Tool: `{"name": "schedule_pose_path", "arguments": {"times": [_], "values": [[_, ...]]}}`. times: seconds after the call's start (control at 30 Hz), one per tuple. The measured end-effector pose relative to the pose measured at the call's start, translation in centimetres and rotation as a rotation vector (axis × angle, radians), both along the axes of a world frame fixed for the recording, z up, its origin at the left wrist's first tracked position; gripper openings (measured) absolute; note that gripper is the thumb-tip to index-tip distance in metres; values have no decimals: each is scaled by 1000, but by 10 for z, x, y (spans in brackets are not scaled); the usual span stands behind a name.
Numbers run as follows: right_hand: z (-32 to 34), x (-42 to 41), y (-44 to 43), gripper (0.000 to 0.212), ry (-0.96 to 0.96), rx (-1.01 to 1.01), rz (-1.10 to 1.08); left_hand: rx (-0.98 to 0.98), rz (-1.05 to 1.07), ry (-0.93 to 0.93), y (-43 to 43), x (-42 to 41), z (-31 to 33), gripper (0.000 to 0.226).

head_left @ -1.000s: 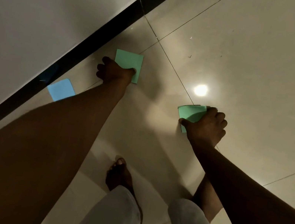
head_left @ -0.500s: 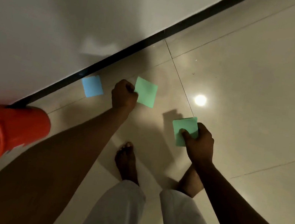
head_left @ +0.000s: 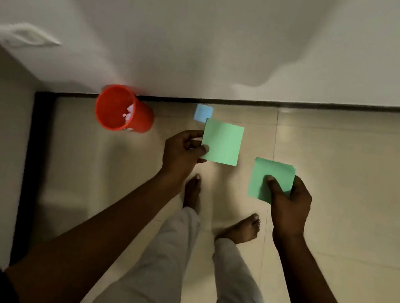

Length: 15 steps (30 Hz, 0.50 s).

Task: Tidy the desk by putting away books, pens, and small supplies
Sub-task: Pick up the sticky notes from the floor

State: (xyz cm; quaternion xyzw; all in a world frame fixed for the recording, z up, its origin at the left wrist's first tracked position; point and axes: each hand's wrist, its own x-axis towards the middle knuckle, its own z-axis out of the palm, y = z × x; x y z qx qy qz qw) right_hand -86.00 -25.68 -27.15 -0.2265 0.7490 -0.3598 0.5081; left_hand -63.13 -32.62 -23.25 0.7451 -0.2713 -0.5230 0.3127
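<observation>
My left hand [head_left: 183,152] pinches a green square paper note [head_left: 223,142] by its left edge, holding it up above the floor. My right hand [head_left: 287,205] pinches a second green note [head_left: 269,173] at its lower right, thumb on top. A blue note [head_left: 203,113] lies on the tiled floor by the black skirting, just beyond the left green note.
An orange bin [head_left: 121,110] with white scraps inside stands on the floor against the wall, left of my left hand. My bare feet [head_left: 241,228] and pale trouser legs are below the hands. A white wall [head_left: 213,34] with a black skirting strip runs across the back.
Both hands have lifted the green notes off the floor as I rose. The view has swung left, bringing the orange bin fully into sight.
</observation>
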Motion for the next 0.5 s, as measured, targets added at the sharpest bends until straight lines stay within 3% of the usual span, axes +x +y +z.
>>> {"name": "schedule_pose_path", "arguments": {"times": [0.27,0.5], "values": [[161,64,8,17,-95,-148,240,-156,304,110,92,60,175,39],[254,152,40,22,-168,-302,517,-333,510,117,195,129,265,37]]}}
